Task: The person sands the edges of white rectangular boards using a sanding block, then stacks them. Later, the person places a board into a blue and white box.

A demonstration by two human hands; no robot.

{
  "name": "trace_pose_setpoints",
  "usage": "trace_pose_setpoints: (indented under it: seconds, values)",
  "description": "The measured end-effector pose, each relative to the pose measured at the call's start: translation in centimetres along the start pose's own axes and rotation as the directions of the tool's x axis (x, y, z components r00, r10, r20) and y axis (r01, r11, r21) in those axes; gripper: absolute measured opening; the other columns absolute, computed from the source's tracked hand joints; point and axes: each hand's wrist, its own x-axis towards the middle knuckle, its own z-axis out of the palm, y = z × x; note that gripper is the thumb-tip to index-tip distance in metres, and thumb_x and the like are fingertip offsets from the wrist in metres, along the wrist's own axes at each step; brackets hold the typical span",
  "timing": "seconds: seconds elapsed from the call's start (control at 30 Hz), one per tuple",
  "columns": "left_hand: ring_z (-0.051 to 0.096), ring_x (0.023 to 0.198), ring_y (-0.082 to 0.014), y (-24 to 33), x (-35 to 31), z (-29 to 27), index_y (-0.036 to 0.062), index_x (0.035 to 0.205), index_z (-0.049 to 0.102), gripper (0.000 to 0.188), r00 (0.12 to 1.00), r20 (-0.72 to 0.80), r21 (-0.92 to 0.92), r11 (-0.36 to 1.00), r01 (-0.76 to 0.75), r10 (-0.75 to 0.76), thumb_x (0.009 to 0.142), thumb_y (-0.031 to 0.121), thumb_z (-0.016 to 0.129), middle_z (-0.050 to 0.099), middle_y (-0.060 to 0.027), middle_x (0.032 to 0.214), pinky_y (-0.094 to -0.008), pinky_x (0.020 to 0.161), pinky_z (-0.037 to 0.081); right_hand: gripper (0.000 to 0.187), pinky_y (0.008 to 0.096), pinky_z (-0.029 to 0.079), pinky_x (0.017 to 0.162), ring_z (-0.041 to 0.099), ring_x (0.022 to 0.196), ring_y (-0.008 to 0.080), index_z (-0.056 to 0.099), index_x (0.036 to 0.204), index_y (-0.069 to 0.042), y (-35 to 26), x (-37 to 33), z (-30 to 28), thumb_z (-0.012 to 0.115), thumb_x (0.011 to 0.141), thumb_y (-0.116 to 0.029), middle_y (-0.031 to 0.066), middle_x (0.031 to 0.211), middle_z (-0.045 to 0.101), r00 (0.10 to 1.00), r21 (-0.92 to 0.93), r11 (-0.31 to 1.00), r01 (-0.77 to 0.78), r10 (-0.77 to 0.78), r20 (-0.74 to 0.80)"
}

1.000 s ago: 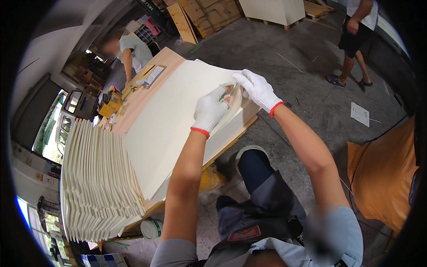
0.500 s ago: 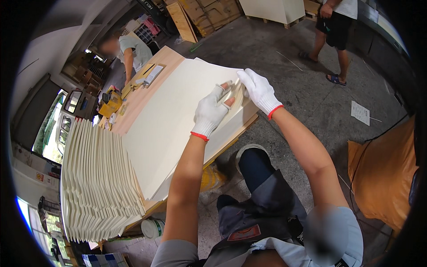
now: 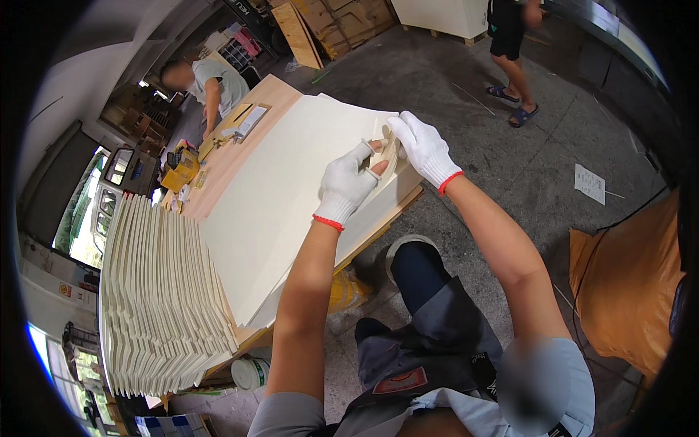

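Observation:
A large stack of cream-white paper sheets point(image 3: 269, 189) lies on the table in front of me. At its near right corner the sheet edges curl up and fan apart. My right hand point(image 3: 422, 149), in a white knitted glove with a red cuff, is closed over that corner with its fingers on the far side. My left hand point(image 3: 348, 186) wears a similar glove with bare thumb and fingertip. Its thumb and bent finger are at the fanned edges just left of my right hand, with sheets between them; how many is hidden.
A tall pile of folded cream sheets point(image 3: 160, 298) stands at the left. Beyond the stack are a clipboard point(image 3: 252, 121) and a yellow bin point(image 3: 180, 173). A co-worker point(image 3: 218, 86) leans over the far left; another person point(image 3: 507, 58) walks at the back right. An orange sack point(image 3: 622, 280) stands right.
My left thumb and fingertip have shifted slightly right, closer to the fanned edges. My right hand stays at the corner. The walking person has moved left.

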Motion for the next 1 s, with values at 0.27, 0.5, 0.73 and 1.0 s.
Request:
trace_pose_setpoints:
  seconds: [0.27, 0.5, 0.73, 1.0]
  values:
    - [0.068, 0.092, -0.0328, -0.5, -0.1, 0.4, 0.0302, 0.132, 0.058, 0.037, 0.988, -0.129, 0.095, 0.993, -0.07, 0.082, 0.096, 0.028, 0.052, 0.07, -0.0168, 0.101, -0.0387, 0.079, 0.052, 0.047, 0.038, 0.046, 0.073, 0.062, 0.071, 0.0263, 0.056, 0.096, -0.007, 0.6, 0.1, 0.3, 0.04, 0.097, -0.052, 0.0143, 0.074, 0.06, 0.997, 0.01, 0.999, 0.043, -0.042, -0.058]
    - [0.066, 0.101, -0.0342, 0.4, -0.5, 0.0, 0.0214, 0.127, 0.062, 0.032, 0.999, -0.048, 0.054, 0.998, -0.011, 0.014, 0.097, 0.021, 0.051, 0.068, -0.0205, 0.109, -0.0335, 0.088, 0.05, 0.049, 0.0436, 0.046, 0.082, 0.064, 0.088, 0.0355, 0.057, 0.107, -0.009, 0.1, -0.2, -0.1, 0.037, 0.098, -0.052, 0.0196, 0.089, 0.066, 1.0, 0.017, 1.0, 0.005, -0.005, -0.018]
    - [0.068, 0.099, -0.0315, 0.5, -0.6, 0.2, 0.0164, 0.126, 0.063, 0.033, 0.995, -0.041, 0.071, 0.993, -0.09, 0.093, 0.093, 0.023, 0.059, 0.069, -0.0188, 0.107, -0.0333, 0.087, 0.05, 0.049, 0.046, 0.046, 0.083, 0.061, 0.092, 0.0413, 0.057, 0.106, -0.008, 0.6, 0.0, 0.2, 0.037, 0.098, -0.052, 0.0233, 0.092, 0.064, 0.998, -0.009, 0.999, 0.042, -0.042, -0.053]
    - [0.069, 0.096, -0.0295, 0.3, -0.4, 0.4, 0.0161, 0.125, 0.063, 0.033, 0.995, -0.081, 0.075, 0.996, -0.054, 0.06, 0.093, 0.023, 0.058, 0.069, -0.0194, 0.105, -0.0333, 0.083, 0.051, 0.05, 0.0473, 0.045, 0.081, 0.061, 0.092, 0.042, 0.055, 0.106, -0.008, 0.4, -0.1, 0.0, 0.037, 0.097, -0.054, 0.0238, 0.091, 0.064, 0.999, -0.001, 1.0, 0.02, -0.02, -0.034]
